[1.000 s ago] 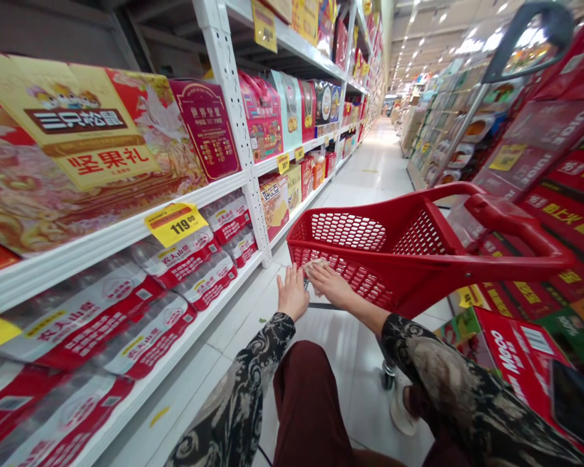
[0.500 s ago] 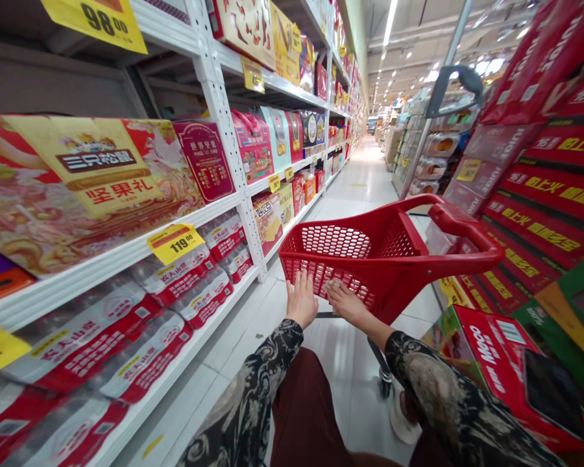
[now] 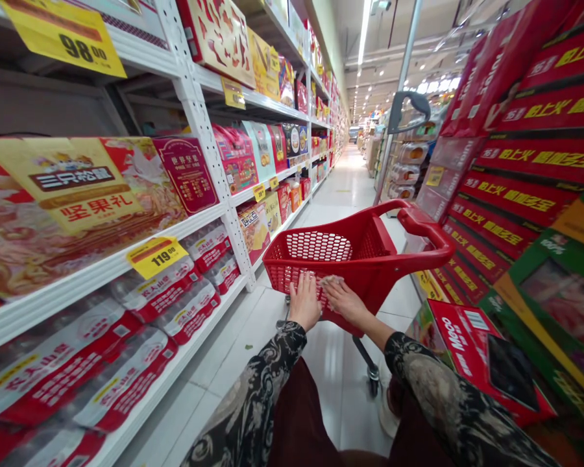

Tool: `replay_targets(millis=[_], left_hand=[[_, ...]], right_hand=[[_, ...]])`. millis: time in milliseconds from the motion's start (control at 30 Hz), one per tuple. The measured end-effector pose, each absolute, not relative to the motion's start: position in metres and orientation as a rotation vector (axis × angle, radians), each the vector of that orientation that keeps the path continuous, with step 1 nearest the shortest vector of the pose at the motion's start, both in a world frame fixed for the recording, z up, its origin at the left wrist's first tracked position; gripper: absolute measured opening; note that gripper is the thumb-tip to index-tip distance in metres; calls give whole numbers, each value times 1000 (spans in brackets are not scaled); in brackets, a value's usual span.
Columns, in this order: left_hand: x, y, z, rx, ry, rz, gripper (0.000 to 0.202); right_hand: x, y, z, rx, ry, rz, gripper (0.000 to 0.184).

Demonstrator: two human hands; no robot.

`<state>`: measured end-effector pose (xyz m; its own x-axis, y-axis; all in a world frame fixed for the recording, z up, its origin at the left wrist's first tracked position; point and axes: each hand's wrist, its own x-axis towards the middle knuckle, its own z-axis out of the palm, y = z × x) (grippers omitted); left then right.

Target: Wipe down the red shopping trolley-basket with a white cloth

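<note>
Resting left hand (image 3: 304, 301), right hand (image 3: 344, 301) open on red plastic cart (image 3: 384, 259); long axis points down aisle (image 3: 345, 188)

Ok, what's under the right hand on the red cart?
A pale crumpled wad, perhaps a tissue or cloth, pokes out at the fingertips of the right hand, against the red mesh cart. The part under the palm is covered.

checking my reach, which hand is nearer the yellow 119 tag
Left hand, at the red basket, is nearer the yellow 119 tag; right hand is farther, beyond the left.
</note>
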<state>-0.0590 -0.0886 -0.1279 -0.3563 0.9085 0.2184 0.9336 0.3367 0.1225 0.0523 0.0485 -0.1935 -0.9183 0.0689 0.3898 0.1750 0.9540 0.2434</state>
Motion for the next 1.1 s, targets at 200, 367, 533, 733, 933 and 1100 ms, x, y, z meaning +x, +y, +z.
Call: replay_targets(millis=[200, 367, 533, 733, 933, 1100], left_hand=[[-48, -83, -127, -1731, -2454, -352, 63], [-27, -68, -117, -1785, -2381, -400, 63], [4, -57, -102, -1907, -2315, -479, 65], [24, -55, -100, -2015, -2272, -470, 66], [22, -50, -97, -2041, -2263, -417, 65], [17, -35, -81, -1986, -2278, -437, 69]], right_hand=[[83, 37, -203, -219, -2665, -302, 35], [114, 51, -124, -360, -2159, -388, 40], [147, 67, -105, -470, -2124, -449, 42], [162, 50, -180, -510, -2408, -368, 42], [171, 38, -166, -468, -2283, -233, 40], [199, 71, -79, -692, -1902, -324, 42]])
